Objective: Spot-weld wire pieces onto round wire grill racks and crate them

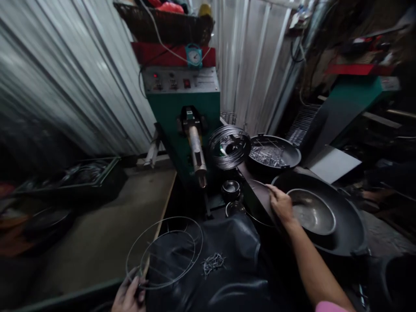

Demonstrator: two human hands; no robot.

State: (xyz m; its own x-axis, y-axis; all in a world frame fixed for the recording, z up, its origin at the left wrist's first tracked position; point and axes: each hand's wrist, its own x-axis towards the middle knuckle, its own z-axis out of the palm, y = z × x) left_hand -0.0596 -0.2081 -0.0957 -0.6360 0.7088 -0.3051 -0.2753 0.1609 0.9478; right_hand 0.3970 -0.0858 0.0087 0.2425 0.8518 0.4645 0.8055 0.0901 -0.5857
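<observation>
My left hand point(130, 292) is closed on the rim of a round wire frame point(194, 261), made of two rings joined by short wires, at the lower left. Beneath and beside the frame lies a black apron point(237, 242) over the lap, with a small heap of short metal pins point(213, 263) on it. My right hand point(280, 203) reaches out to the right, its fingers bent at a thin wire ring whose far part shows near the fingertips. A large dark pan point(349, 216) with a metal bowl point(312, 210) sits beside that hand.
A green machine point(169, 112) with a metal electrode arm point(196, 151) stands ahead. Right of it are a wire coil point(230, 147), a pan of metal pieces point(292, 154) and a small cup point(230, 187). A green crate point(110, 173) is at left; another person's hand point(373, 195) shows far right.
</observation>
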